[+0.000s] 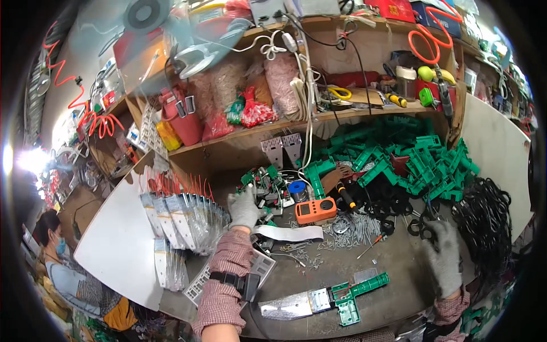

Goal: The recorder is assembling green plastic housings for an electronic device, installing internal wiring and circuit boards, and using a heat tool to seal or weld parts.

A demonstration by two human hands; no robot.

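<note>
My left hand [245, 210], in a grey glove, reaches to the edge of a pile of small green circuit boards [272, 188]. One finger is stretched out, the others are partly hidden, and nothing shows in its grasp. Over to the right, my gloved right hand [444, 259] is slightly blurred beside some black rings [420, 229]; its fingers look apart. On the bench between my arms lies a green plastic housing [346, 299], its two halves opened out, joined to a metal strip in clear wrap [288, 306].
An orange multimeter [316, 211], loose screws [347, 231] and a screwdriver [371, 246] occupy mid-bench. Green housings [421, 165] are heaped at the back right, beside a bundle of black cords [484, 222]. Wrapped strips [179, 228] stand at left. A person [71, 273] sits far left.
</note>
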